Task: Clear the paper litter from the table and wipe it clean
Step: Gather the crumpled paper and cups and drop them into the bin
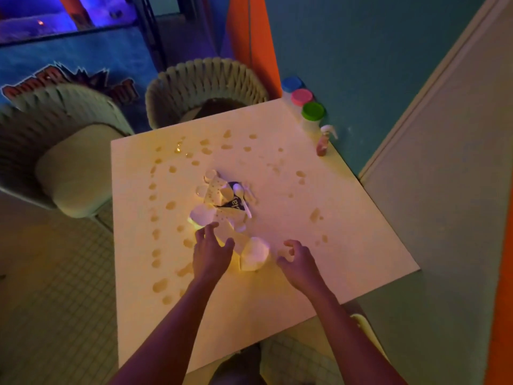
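Dim, coloured light falls over a white square table [347, 245] dotted with yellowish spills [166, 205], two woven chairs [205, 87] tucked at its far and left sides. Near the middle lies the paper litter [222, 201], a heap of crumpled paper, torn cup pieces and a white plastic spoon [242, 200], with one more white wad [254, 254] nearer the person. Both hands reach in and hold nothing: the left hand [211, 252] hovers with fingers spread just at the near edge of the heap, and the right hand [298, 261], fingers loosely curled, sits just beside the near wad. Gathering the litter looks like the step in hand (wiping must wait). Next, the hands should probably close in from both sides and scoop the pile together. A small spray bottle [325, 141] and three lidded tubs [311, 113] stand at the far right corner.
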`<state>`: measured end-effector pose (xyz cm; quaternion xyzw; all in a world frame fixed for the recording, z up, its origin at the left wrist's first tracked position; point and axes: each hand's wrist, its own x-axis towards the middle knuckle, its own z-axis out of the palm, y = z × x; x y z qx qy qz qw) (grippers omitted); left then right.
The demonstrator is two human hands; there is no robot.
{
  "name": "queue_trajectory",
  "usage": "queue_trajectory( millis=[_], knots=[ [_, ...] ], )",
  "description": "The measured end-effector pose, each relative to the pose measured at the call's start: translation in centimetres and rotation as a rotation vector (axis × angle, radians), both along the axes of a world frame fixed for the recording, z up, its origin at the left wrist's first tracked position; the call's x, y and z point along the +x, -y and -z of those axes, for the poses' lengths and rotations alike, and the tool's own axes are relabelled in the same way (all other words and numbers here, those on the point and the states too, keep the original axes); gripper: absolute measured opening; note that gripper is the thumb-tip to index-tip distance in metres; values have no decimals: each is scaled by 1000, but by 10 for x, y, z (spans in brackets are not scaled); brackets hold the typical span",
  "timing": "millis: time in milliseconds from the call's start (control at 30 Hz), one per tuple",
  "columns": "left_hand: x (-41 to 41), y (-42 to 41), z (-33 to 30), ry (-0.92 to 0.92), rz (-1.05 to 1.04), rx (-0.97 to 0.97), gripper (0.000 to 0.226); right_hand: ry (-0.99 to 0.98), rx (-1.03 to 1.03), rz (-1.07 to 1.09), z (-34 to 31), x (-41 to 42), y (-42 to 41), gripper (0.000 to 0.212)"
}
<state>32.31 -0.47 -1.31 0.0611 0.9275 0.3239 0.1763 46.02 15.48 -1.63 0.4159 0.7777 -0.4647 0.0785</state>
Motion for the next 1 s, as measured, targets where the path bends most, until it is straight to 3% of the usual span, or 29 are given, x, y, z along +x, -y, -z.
queue_trajectory(
  millis=[333,633,1000],
  knots=[
    [-31,-6,31,214,-190,100,59,213,-62,3,37,-68,11,58],
    [-37,-1,42,297,-293,238,41,110,-155,161,53,-78,11,49],
    [-18,11,36,391,-135,315,39,44,-306,339,51,-82,10,14]
  ],
)
